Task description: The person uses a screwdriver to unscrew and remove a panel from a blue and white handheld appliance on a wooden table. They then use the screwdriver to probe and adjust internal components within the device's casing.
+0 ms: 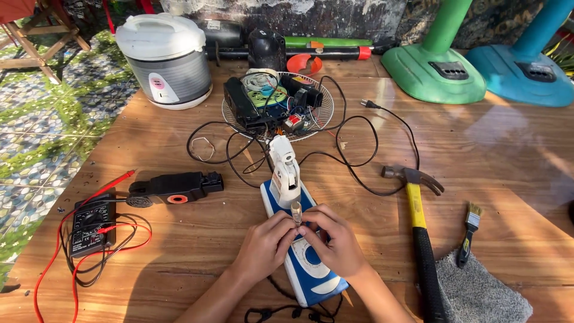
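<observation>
We are pinching a small pale cylindrical part (296, 210) between the fingertips of our left hand (266, 244) and right hand (336, 241), just above the blue-and-white appliance (308, 272) lying on the wooden table (490, 149). Black cords (359, 161) are looping beyond it toward a wire fan guard (326, 116); a hammer (418, 221) is lying right, a multimeter (91, 224) left.

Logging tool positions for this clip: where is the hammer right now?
In the head view the hammer lies on the wooden table to the right of the person's right hand, beside the small paintbrush, its handle end next to the grey cloth.
</observation>
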